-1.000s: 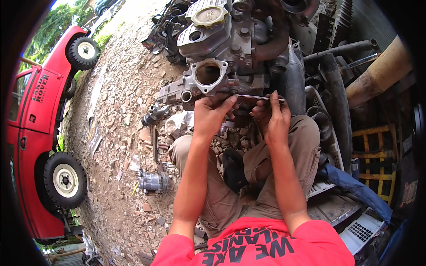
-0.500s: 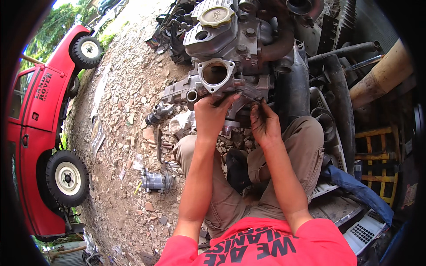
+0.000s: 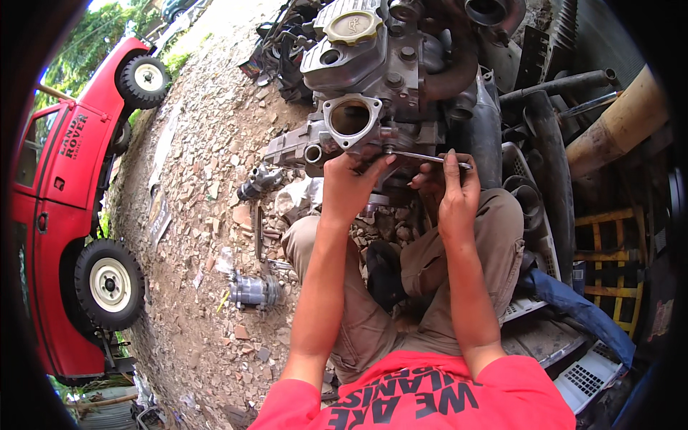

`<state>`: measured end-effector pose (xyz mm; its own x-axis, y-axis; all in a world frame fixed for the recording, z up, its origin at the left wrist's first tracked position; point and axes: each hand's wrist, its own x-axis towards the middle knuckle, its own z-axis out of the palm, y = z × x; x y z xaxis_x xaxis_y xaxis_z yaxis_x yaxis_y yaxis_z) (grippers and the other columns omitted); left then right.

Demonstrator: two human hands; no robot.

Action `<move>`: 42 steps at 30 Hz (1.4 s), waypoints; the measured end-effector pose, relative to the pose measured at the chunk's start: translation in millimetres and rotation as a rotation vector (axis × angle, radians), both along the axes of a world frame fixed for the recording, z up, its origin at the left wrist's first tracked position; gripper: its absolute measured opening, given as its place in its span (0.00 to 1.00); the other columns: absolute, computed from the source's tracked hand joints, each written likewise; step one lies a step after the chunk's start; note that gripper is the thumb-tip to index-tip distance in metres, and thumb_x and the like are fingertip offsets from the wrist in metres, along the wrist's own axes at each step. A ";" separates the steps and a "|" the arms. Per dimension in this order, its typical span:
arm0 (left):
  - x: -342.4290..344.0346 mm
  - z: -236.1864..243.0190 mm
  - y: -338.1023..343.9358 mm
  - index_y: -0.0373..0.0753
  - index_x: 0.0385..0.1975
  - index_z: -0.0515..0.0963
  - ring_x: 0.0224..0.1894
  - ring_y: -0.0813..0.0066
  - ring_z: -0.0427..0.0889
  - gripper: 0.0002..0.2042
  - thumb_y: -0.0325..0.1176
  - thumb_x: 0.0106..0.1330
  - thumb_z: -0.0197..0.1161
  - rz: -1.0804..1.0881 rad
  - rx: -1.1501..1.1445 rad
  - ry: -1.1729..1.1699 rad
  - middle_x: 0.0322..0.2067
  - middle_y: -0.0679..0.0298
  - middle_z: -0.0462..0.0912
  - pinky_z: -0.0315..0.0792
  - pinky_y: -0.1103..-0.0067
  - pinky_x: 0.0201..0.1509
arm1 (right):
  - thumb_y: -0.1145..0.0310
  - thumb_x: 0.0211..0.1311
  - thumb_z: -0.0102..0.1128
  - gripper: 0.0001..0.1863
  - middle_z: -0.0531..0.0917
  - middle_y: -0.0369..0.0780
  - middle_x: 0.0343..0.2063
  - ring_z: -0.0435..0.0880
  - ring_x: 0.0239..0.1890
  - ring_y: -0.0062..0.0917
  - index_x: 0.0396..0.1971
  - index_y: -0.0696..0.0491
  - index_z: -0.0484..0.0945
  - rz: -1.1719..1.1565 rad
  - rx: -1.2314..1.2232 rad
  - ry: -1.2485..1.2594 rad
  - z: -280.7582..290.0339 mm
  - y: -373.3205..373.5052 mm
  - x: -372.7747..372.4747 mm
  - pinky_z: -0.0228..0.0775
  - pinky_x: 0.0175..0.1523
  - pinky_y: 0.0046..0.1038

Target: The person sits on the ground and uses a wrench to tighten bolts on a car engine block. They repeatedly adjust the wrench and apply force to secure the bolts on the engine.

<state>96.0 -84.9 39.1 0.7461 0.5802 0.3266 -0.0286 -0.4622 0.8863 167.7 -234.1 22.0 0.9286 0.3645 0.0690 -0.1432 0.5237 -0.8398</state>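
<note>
An engine (image 3: 358, 75) with a round yellowish oil filler cap (image 3: 352, 27) stands before my knees. On its near end is a three-cornered metal flange (image 3: 352, 120) around a dark round opening. Just below that flange my left hand (image 3: 346, 188) is closed against the engine, its thumb by the far end of a slim silver wrench (image 3: 423, 155). What its fingertips grip is hidden. My right hand (image 3: 457, 197) holds the wrench by its right end, the shaft lying nearly level across the engine's front.
A silver pulley-ended compressor (image 3: 251, 291) and a metal fitting (image 3: 258, 181) lie on the stony ground to the left. Dark pipes (image 3: 548, 136), a bamboo pole (image 3: 620, 122) and a white crate (image 3: 584, 376) crowd the right. A red vehicle (image 3: 68, 186) stands far left.
The wrench now shows in my right hand, lying across the engine front. My right hand has risen and turned, while the left stays at nearly the same spot.
</note>
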 end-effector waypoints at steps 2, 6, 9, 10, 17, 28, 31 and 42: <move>1.0 -0.8 -0.6 0.30 0.33 0.84 0.23 0.86 0.77 0.08 0.27 0.57 0.72 0.001 -0.020 0.021 0.23 0.64 0.85 0.71 0.83 0.26 | 0.60 0.75 0.49 0.14 0.82 0.43 0.29 0.85 0.28 0.27 0.39 0.57 0.68 0.049 0.055 0.115 -5.1 -2.4 6.3 0.80 0.35 0.28; 1.9 0.7 -3.7 0.31 0.31 0.83 0.20 0.88 0.72 0.07 0.27 0.58 0.72 0.002 -0.080 0.019 0.18 0.70 0.79 0.66 0.85 0.23 | 0.59 0.75 0.48 0.14 0.82 0.42 0.29 0.85 0.28 0.28 0.39 0.56 0.68 0.098 0.114 0.298 -12.8 -2.3 13.0 0.81 0.35 0.29; 1.4 1.1 -2.9 0.31 0.33 0.84 0.20 0.89 0.74 0.06 0.25 0.57 0.72 -0.003 -0.086 0.039 0.20 0.67 0.82 0.67 0.86 0.23 | 0.61 0.75 0.48 0.12 0.82 0.42 0.29 0.84 0.27 0.26 0.39 0.56 0.68 0.066 0.081 0.171 -12.0 -1.9 9.0 0.80 0.35 0.27; 0.8 2.0 -2.1 0.31 0.33 0.84 0.21 0.89 0.74 0.06 0.24 0.57 0.71 -0.007 -0.078 0.053 0.20 0.66 0.84 0.68 0.86 0.23 | 0.62 0.75 0.48 0.12 0.82 0.41 0.29 0.84 0.27 0.25 0.39 0.56 0.68 0.044 0.063 0.093 -10.5 -0.8 4.6 0.80 0.36 0.26; -0.9 2.9 -2.3 0.31 0.34 0.84 0.21 0.89 0.74 0.07 0.24 0.58 0.71 -0.041 -0.090 0.046 0.21 0.67 0.84 0.67 0.86 0.23 | 0.68 0.72 0.52 0.09 0.80 0.39 0.29 0.84 0.30 0.20 0.39 0.58 0.66 -0.090 -0.140 -0.308 2.1 2.9 -20.1 0.77 0.34 0.22; 1.4 2.2 -2.8 0.32 0.33 0.85 0.21 0.88 0.75 0.07 0.26 0.58 0.72 -0.017 -0.105 0.038 0.21 0.67 0.84 0.68 0.86 0.24 | 0.70 0.71 0.50 0.08 0.82 0.43 0.34 0.85 0.34 0.30 0.43 0.58 0.72 0.259 0.511 0.771 -56.8 6.3 17.4 0.83 0.42 0.31; 1.5 1.5 -2.6 0.32 0.33 0.85 0.21 0.87 0.77 0.07 0.26 0.56 0.73 0.045 0.028 0.043 0.20 0.65 0.84 0.69 0.85 0.25 | 0.71 0.71 0.50 0.06 0.82 0.44 0.33 0.85 0.33 0.29 0.42 0.57 0.71 0.222 0.511 0.757 -58.4 10.8 12.6 0.83 0.42 0.32; -0.2 0.6 2.2 0.32 0.35 0.84 0.28 0.84 0.82 0.09 0.27 0.57 0.72 0.027 -0.004 0.040 0.26 0.62 0.87 0.75 0.82 0.34 | 0.67 0.74 0.49 0.08 0.82 0.41 0.29 0.85 0.28 0.22 0.41 0.57 0.66 -0.053 -0.143 -0.210 3.1 -1.2 -10.6 0.78 0.36 0.23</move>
<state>95.8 -82.7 39.7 0.7428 0.6015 0.2940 0.0196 -0.4585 0.8885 157.1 -235.3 25.1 0.9175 0.3353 0.2139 0.0672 0.3993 -0.9144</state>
